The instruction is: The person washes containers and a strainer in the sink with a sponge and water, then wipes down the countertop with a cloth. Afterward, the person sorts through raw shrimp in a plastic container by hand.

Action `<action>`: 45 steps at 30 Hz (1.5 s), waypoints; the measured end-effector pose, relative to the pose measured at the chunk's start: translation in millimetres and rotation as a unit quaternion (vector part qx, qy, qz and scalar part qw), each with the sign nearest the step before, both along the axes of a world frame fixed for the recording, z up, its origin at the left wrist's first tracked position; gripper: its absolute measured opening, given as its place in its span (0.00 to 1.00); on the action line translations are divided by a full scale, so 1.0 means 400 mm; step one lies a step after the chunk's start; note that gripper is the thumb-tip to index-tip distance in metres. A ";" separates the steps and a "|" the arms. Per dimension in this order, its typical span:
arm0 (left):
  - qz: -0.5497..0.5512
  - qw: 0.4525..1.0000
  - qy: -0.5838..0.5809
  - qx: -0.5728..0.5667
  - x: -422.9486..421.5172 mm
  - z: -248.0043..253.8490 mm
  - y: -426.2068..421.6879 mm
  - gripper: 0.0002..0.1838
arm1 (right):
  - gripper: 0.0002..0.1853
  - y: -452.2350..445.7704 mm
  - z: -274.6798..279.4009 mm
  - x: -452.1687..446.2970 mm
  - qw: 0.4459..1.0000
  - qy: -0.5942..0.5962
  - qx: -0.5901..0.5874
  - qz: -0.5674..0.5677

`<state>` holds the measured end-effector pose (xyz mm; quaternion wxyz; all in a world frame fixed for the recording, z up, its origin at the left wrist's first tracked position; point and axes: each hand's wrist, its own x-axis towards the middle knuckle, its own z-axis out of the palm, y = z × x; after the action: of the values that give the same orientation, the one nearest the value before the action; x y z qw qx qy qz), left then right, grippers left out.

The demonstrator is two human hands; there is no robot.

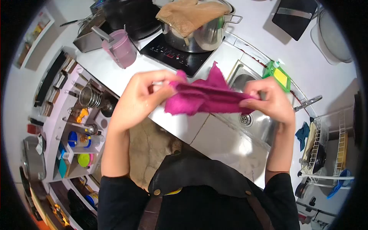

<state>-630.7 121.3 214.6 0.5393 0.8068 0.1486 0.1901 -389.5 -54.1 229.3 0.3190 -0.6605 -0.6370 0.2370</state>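
A magenta cloth is stretched between my two hands, held up in front of the counter and the near part of the sink. My left hand pinches its left end, with the thumb on the near side. At the other end, my right hand grips the fabric between thumb and fingers. The cloth is bunched along the middle, and one corner sticks up at the top. Behind my right hand lies the steel sink, its drain showing just below the cloth.
A steel pot draped with a tan cloth stands on a black induction cooktop. Left of it is a pink pitcher. A green bottle and yellow sponge sit behind the sink, near the faucet. Shelves line the left.
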 end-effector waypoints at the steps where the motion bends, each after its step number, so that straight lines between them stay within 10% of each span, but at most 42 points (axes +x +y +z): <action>1: 0.026 0.998 0.026 -0.053 -0.003 -0.038 0.014 0.10 | 0.07 0.024 -0.035 -0.004 1.000 -0.024 0.014 -0.001; 5: 0.154 0.945 -0.032 0.285 0.064 -0.196 0.074 0.12 | 0.12 0.139 -0.241 0.015 0.978 -0.165 0.082 -0.097; 10: -0.122 0.904 0.054 0.406 0.167 -0.516 -0.034 0.21 | 0.12 0.223 -0.320 0.019 0.987 -0.070 0.091 -0.115; 15: 0.137 0.882 0.237 0.382 0.038 -0.499 0.109 0.28 | 0.10 0.244 -0.328 0.045 0.974 -0.028 0.083 -0.208; 19: 0.444 0.761 0.324 0.345 -0.149 -0.627 0.479 0.32 | 0.10 0.176 -0.372 0.086 0.956 0.016 0.059 -0.287; 26: 0.496 0.643 0.432 0.392 -0.221 -0.673 1.144 0.31 | 0.08 -0.004 -0.441 0.072 0.895 0.034 -0.036 -0.443; 31: 0.503 0.564 0.540 0.370 -0.232 -0.673 1.254 0.37 | 0.06 -0.087 -0.441 0.031 0.868 0.008 -0.096 -0.487; 35: 0.343 0.645 0.504 0.461 -0.240 -0.641 0.984 0.25 | 0.08 -0.113 -0.433 0.046 0.863 0.011 -0.072 -0.500; 37: 0.430 0.667 0.450 0.410 -0.212 -0.660 0.767 0.27 | 0.08 -0.123 -0.436 0.061 0.864 0.011 -0.051 -0.501; 40: 0.281 0.608 0.496 0.553 -0.139 -0.695 0.405 0.28 | 0.09 -0.139 -0.444 0.065 0.862 0.041 -0.020 -0.505; 41: 0.192 0.800 0.342 0.454 -0.074 -0.591 0.259 0.28 | 0.09 -0.149 -0.442 0.067 0.863 0.045 -0.012 -0.503; 45: -0.136 0.865 0.257 0.408 0.142 -0.492 0.014 0.28 | 0.08 -0.232 -0.430 0.075 0.848 0.046 0.040 -0.526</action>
<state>-573.8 126.8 17.8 0.1249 0.9874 0.0800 -0.0550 -359.5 -146.8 57.2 0.4510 -0.8717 -0.1877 0.0383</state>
